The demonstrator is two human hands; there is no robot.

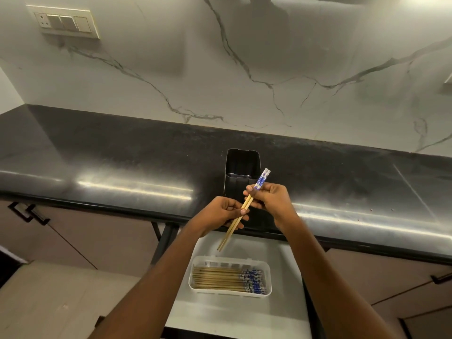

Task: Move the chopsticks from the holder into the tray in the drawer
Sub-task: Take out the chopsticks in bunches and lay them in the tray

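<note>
A pair of wooden chopsticks (245, 204) with blue-and-white patterned tops slants in the air above the open drawer (288, 311). My right hand (271, 200) pinches them near the patterned end. My left hand (225, 212) grips their middle, with the thin tips pointing down to the left. Behind my hands stands the black holder (238, 167) on the counter's front edge; no chopsticks show in its open top. Below, a white tray (267, 270) in the drawer holds several chopsticks lying side by side, patterned ends to the right.
The black stone counter (110, 155) runs across the view under a marble-look wall. A switch panel (64, 23) is mounted at the upper left. Brown cabinet fronts with dark handles (29, 212) flank the drawer on both sides.
</note>
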